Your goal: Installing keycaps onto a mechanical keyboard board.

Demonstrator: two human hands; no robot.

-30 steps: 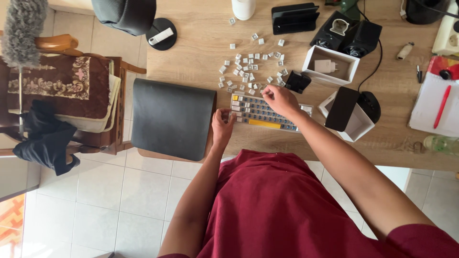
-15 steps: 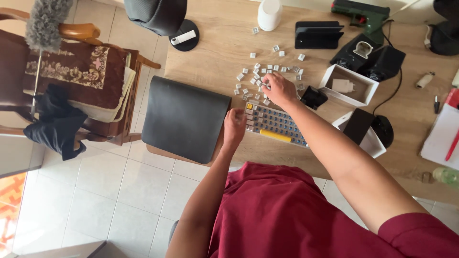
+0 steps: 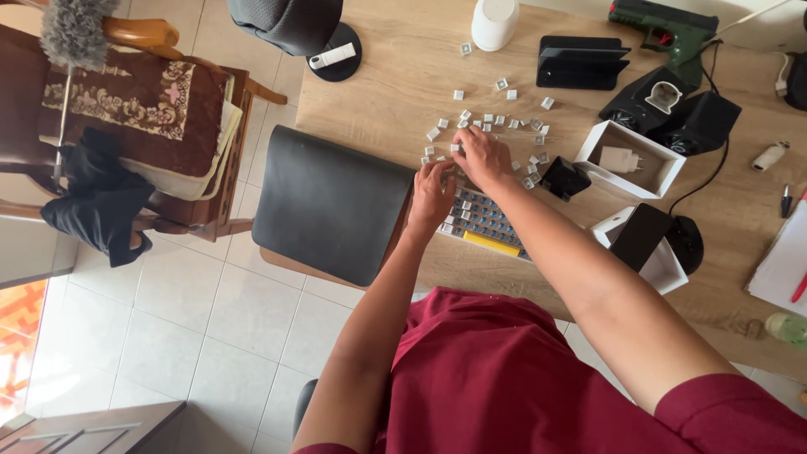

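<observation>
Head view, both hands meeting over keyboard, right hand among loose keycaps, left hand beside it, grip states unclear.

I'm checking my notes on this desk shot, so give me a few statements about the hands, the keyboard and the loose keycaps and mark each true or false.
1. Both hands, left hand and right hand, are at the far left end of the keyboard. True.
2. Loose keycaps lie scattered on the table beyond the keyboard. True.
3. The keyboard's long bar key is red. False: it is yellow.
4. The black mat lies to the right of the keyboard. False: it lies to its left.
5. A white charger sits in an open white box. True.
</observation>
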